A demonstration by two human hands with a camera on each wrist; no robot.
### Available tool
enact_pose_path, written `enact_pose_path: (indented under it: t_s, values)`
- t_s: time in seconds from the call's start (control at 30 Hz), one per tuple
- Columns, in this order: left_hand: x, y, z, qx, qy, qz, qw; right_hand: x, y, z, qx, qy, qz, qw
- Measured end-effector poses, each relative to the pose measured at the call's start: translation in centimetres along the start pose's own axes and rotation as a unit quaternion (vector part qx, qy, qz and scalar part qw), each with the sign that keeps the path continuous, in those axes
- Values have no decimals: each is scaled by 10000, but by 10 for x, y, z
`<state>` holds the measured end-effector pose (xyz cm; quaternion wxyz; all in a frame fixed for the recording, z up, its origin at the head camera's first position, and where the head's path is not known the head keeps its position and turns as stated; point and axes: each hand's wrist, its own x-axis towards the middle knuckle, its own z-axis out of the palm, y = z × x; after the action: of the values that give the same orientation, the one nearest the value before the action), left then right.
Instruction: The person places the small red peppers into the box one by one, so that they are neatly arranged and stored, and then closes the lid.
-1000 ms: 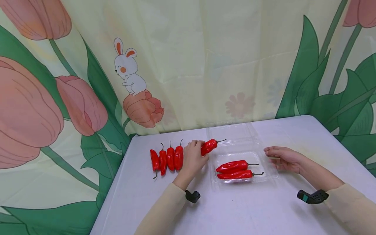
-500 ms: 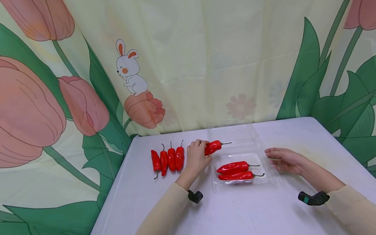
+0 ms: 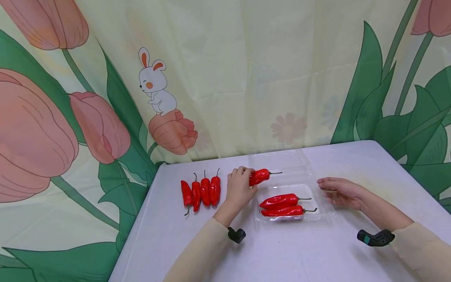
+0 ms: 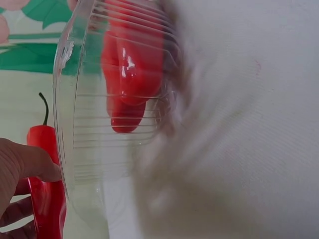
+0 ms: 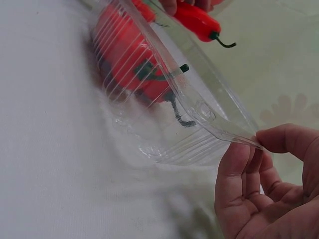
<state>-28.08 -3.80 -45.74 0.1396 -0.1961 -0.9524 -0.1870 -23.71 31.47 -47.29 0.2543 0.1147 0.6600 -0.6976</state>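
Note:
My left hand (image 3: 239,190) grips a red chili pepper (image 3: 260,177), its green stem pointing right, over the left side of a clear plastic container (image 3: 304,190). In the left wrist view, thumb and fingers are around that pepper (image 4: 49,206), beside the container's rim. Two other red peppers (image 3: 280,201) lie side by side in the container, stems to the right. My right hand (image 3: 342,192) is at the container's right edge; in the right wrist view its thumb and fingers pinch the corner of the rim (image 5: 234,137).
Several red peppers (image 3: 205,192) lie in a row on the white table (image 3: 169,243), left of the container. The container's open lid (image 3: 278,158) lies toward the back, near a printed curtain (image 3: 225,78). A camera (image 3: 237,235) is strapped to each wrist.
My left hand has moved right with the pepper, from beside the container to over its left side. My right hand has stayed at the container's right edge.

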Motion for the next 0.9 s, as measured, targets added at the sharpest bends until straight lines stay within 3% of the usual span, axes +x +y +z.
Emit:
enact_pose_path:
  t_s: [0.9]
  values:
    - [8,20,7,-33,-323,295,9990,1,1,-2,-56,-20,-22,10000]
